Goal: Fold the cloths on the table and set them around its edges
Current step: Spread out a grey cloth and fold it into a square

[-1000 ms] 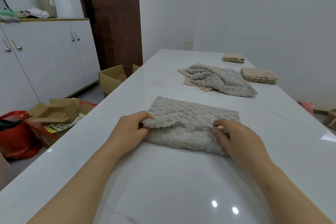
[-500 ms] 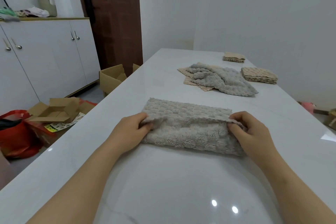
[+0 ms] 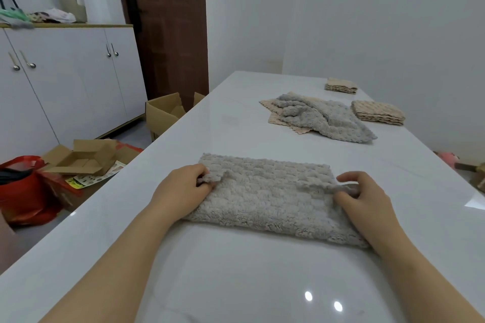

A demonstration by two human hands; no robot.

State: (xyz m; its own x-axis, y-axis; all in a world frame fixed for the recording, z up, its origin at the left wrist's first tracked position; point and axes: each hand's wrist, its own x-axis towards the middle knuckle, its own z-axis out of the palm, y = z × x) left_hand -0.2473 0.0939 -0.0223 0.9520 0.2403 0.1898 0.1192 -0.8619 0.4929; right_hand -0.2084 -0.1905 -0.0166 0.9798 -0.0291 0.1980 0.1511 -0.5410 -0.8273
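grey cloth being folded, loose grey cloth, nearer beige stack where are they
grey cloth being folded (image 3: 273,199): head view, top layer
loose grey cloth (image 3: 332,119): head view, crumpled middle
nearer beige stack (image 3: 378,110): head view, top face

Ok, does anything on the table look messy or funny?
Yes. A crumpled grey fluffy cloth lies heaped over a flat beige cloth farther along the white table, unfolded, unlike the neatly folded beige stack beside it.

2 fluffy grey fabric cloths: flat grey cloth (image 3: 270,199) gripped by 2 hands, left hand (image 3: 181,189) and right hand (image 3: 366,200); crumpled grey cloth (image 3: 330,119) beyond the grip. Beyond-right of it: 2 folded beige cloth stacks, near stack (image 3: 378,113), far stack (image 3: 341,85); 1 loose beige cloth (image 3: 275,117).
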